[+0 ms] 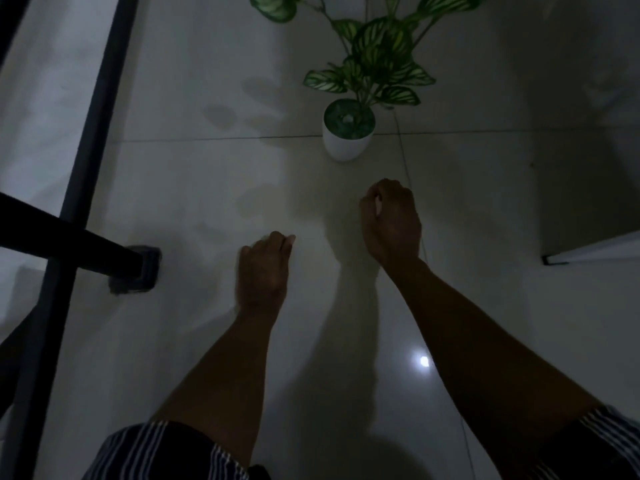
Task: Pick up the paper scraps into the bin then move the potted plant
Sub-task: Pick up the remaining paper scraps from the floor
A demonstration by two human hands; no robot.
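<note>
White-potted plant (348,133) stands on open tile beyond both hands.

Potted plant (349,135) on floor (194,174), beyond both hands.

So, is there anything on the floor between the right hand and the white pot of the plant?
No. In the head view the stretch between the right hand and the white pot is bare tile floor, crossed only by a grout line.
</note>
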